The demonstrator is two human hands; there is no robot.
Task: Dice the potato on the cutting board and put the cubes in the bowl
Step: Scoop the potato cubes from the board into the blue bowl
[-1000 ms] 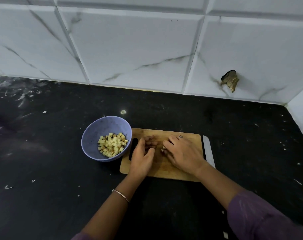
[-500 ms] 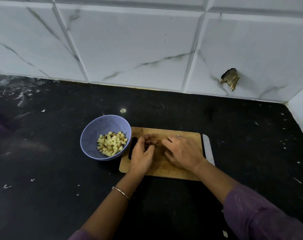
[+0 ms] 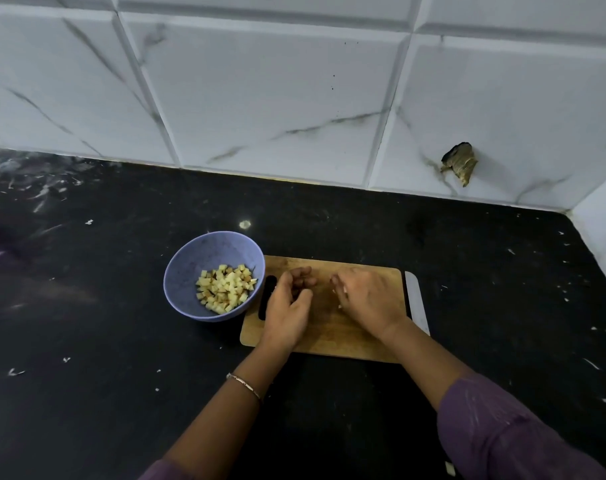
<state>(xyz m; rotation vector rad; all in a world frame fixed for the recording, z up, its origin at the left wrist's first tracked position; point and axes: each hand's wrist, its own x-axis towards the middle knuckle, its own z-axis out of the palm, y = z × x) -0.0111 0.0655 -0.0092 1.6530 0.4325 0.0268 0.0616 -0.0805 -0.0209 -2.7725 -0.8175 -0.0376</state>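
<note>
1 head-worn camera, looking forward and down — counter point(image 3: 121, 341) close below, tiled wall point(image 3: 260, 81) ahead

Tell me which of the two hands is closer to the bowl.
The left hand, the one with the bracelet on its wrist: it lies at the bowl end of the board, the right hand nearer the knife.

Wooden cutting board point(image 3: 346, 344); matt bowl point(image 3: 190, 271); glossy marbled tiles point(image 3: 267, 98).

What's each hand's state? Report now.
Left hand: cupped over the cutting board; contents cannot be told.
Right hand: fingers bent over pale potato bits; grip cannot be told.
</note>
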